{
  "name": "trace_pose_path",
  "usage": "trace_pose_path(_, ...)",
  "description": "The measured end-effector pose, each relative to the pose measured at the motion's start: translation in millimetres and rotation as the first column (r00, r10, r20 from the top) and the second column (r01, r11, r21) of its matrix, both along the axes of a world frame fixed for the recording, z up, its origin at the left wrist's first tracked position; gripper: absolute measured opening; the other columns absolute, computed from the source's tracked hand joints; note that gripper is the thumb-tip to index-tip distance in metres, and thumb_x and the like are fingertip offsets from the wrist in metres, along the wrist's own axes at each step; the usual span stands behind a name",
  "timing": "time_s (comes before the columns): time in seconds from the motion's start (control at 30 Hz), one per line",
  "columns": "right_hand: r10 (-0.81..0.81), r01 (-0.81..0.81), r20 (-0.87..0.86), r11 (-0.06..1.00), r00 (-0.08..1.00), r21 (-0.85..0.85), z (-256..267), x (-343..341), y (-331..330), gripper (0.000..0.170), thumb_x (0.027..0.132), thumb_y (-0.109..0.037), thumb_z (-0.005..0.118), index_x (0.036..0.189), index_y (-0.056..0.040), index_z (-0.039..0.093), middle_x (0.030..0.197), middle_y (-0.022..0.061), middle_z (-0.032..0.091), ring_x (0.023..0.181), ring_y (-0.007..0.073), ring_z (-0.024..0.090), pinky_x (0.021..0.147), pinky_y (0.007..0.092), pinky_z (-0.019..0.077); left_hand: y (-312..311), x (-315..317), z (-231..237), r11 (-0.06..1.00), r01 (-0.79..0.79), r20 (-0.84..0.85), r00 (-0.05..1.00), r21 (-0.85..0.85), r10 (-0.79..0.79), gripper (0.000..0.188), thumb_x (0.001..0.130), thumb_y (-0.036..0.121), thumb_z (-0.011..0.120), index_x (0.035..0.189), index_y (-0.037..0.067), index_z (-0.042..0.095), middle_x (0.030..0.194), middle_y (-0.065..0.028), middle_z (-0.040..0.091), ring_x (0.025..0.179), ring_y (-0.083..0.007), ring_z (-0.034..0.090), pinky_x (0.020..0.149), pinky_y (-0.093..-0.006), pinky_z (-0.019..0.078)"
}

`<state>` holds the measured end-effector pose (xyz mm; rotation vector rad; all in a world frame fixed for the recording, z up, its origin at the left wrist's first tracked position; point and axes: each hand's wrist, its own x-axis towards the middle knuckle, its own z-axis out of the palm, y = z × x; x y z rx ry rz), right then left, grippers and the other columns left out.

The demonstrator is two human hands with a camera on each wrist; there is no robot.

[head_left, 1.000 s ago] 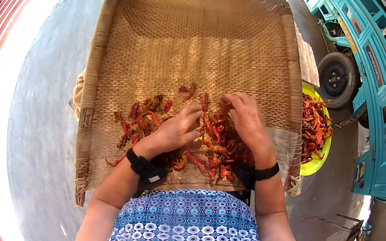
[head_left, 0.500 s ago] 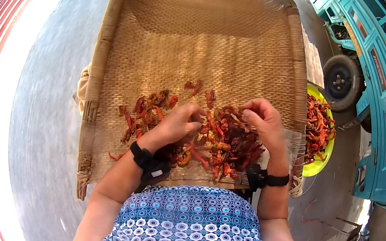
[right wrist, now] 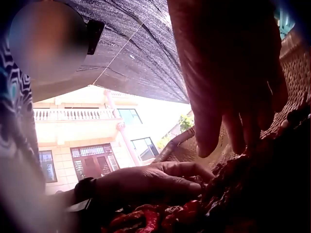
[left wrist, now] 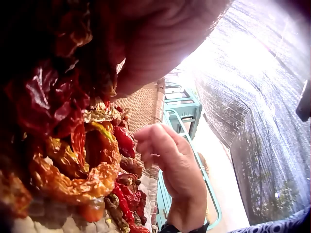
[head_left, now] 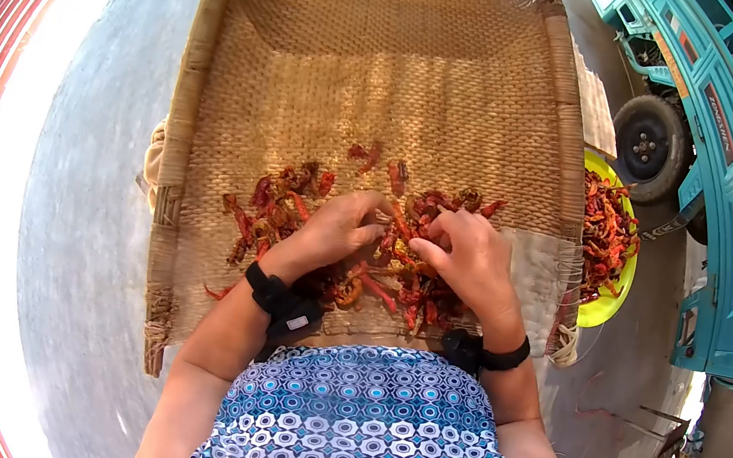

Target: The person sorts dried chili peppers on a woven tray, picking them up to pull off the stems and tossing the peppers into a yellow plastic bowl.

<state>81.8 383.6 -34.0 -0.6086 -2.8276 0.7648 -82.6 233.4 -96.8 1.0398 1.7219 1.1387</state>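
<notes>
Dried red and orange peppers (head_left: 279,206) lie in a loose pile on the near part of a woven tray (head_left: 311,96). My left hand (head_left: 337,232) rests at the middle of the pile, its thumb and index finger a little apart near a long red pepper (head_left: 401,223). Just right of it, my right hand (head_left: 472,260) reaches down over the peppers with bent, loose fingers. The right wrist view shows the left hand (right wrist: 150,183) low against the pile and the right fingers pointing down. No pepper is visible in either grasp; some fingertips are hidden.
A yellow-green basin (head_left: 605,310) full of peppers stands right of the tray. Beyond it is a teal vehicle (head_left: 723,218) with a black wheel (head_left: 648,147). A cloth bundle (head_left: 153,159) touches the tray's left side.
The right hand went out to the right, then came back left and nearer the body, close to the left hand. The left hand has barely moved. Peppers at the pile's upper right lie differently.
</notes>
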Motion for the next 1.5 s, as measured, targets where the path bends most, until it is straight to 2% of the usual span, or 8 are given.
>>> trace_pose_path(0.43,-0.058,0.041,-0.043,0.943,0.997,-0.331,-7,-1,-6,0.018,0.087,-0.024,0.068,0.091,-0.0066,0.066,0.083,0.0098,0.066,0.073,0.0242,0.064,0.066,0.0351,0.0501,2,0,2,0.996,0.048,0.041,0.998,0.075,-0.051,0.022,0.090,0.010,0.067,0.111,0.003,0.063,0.088,-0.0046,0.063,0.082,-0.0155,0.061,0.073,-0.0311,0.0493)
trace_pose_path(0.53,-0.120,0.084,-0.066,0.911,0.991,-0.405,-5,9,13,0.019,0.090,-0.023,0.066,0.092,-0.0043,0.065,0.079,0.0058,0.066,0.069,0.0161,0.061,0.064,0.0283,0.0477,-1,4,1,0.983,-0.057,-0.241,0.966,0.177,0.099,0.023,0.088,0.013,0.066,0.109,0.005,0.064,0.094,-0.0121,0.061,0.086,-0.0278,0.064,0.076,-0.0397,0.0507)
trace_pose_path(0.67,-0.481,0.172,-0.281,0.701,0.830,-0.692,-7,38,64,0.016,0.097,-0.021,0.061,0.101,-0.0063,0.066,0.082,-0.0021,0.062,0.069,0.0061,0.055,0.061,0.0227,0.0447,-4,5,1,0.994,0.003,-0.441,0.896,0.107,0.044,0.020,0.086,0.005,0.069,0.104,0.006,0.063,0.093,-0.0117,0.056,0.086,-0.0287,0.060,0.075,-0.0387,0.0498)
trace_pose_path(0.77,-0.847,-0.080,-0.311,0.307,0.432,-0.948,13,45,72,0.016,0.097,-0.016,0.061,0.109,-0.0071,0.063,0.088,-0.0009,0.062,0.073,0.0040,0.053,0.062,0.0212,0.0446,-5,7,1,1.000,0.017,-0.453,0.891,0.025,-0.004,0.017,0.086,0.005,0.069,0.101,0.006,0.062,0.090,-0.0122,0.054,0.085,-0.0295,0.059,0.075,-0.0394,0.0489)
trace_pose_path(0.93,-0.298,0.090,-0.171,0.692,0.939,-0.716,1,29,32,0.026,0.098,-0.027,0.060,0.112,-0.0049,0.063,0.096,0.0027,0.065,0.080,0.0097,0.060,0.067,0.0253,0.0498,-4,5,2,0.993,-0.004,-0.368,0.929,0.121,0.048,0.017,0.084,0.001,0.069,0.097,0.005,0.061,0.090,-0.0099,0.054,0.088,-0.0280,0.058,0.074,-0.0386,0.0483)
trace_pose_path(1.1,0.054,-0.071,-0.083,0.972,0.995,-0.222,-4,5,-9,0.023,0.095,-0.025,0.062,0.100,-0.0029,0.066,0.086,0.0107,0.067,0.077,0.0246,0.064,0.068,0.0329,0.0501,-2,3,11,0.972,0.016,-0.274,0.960,0.236,0.051,0.015,0.085,-0.001,0.068,0.097,0.004,0.061,0.089,-0.0079,0.057,0.085,-0.0220,0.059,0.073,-0.0341,0.0483)
trace_pose_path(1.37,-0.044,0.024,-0.041,0.917,0.998,-0.397,-10,2,-9,0.020,0.097,-0.022,0.059,0.091,-0.0038,0.064,0.074,0.0111,0.064,0.062,0.0237,0.060,0.057,0.0337,0.0465,-5,0,23,0.975,-0.094,0.254,0.966,0.204,0.040,0.009,0.093,0.009,0.064,0.098,0.001,0.063,0.088,-0.0013,0.063,0.082,-0.0092,0.058,0.074,-0.0249,0.0476)
trace_pose_path(1.5,-0.402,0.168,-0.115,0.602,0.908,-0.780,-10,13,13,0.021,0.101,-0.024,0.056,0.093,-0.0067,0.065,0.069,-0.0038,0.057,0.056,0.0015,0.049,0.049,0.0168,0.0379,-15,-20,25,0.939,-0.262,-0.150,0.942,0.223,0.299,0.013,0.090,0.010,0.067,0.101,0.003,0.063,0.088,-0.0011,0.057,0.081,-0.0091,0.054,0.071,-0.0250,0.0457)
